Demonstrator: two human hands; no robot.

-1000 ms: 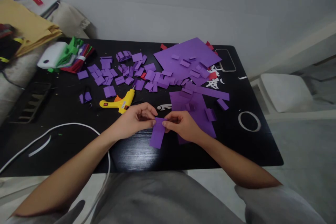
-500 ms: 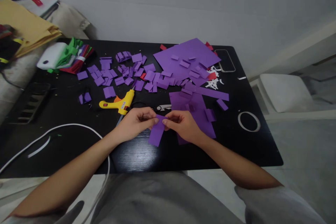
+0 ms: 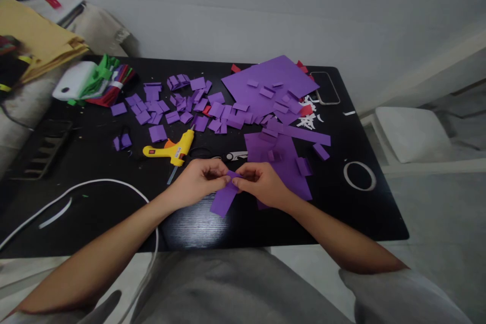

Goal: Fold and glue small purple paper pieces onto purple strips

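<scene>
Between my two hands is a purple paper strip (image 3: 223, 201), its lower end hanging down to the left. My left hand (image 3: 201, 181) pinches its upper left side between thumb and fingers. My right hand (image 3: 261, 182) pinches the upper right side, both thumbs on the near face; the fingers behind are partly hidden. Under and beyond my right hand lies a purple sheet (image 3: 290, 172) with small folded pieces on it. Scissors (image 3: 237, 155) lie just beyond my hands. A yellow glue gun (image 3: 172, 151) rests on its side, left of and beyond my left hand.
Several folded purple paper pieces (image 3: 152, 106) are scattered across the black table (image 3: 102, 162). A larger purple sheet (image 3: 273, 73) and white paper scraps (image 3: 308, 120) lie at the back right. A tape roll (image 3: 360, 176) sits at right; a white cable (image 3: 110, 180) curves at left.
The upper end of the strip is now bent over between my fingers. Its lower end has swung slightly left and toward me, and my hands have come a little closer together.
</scene>
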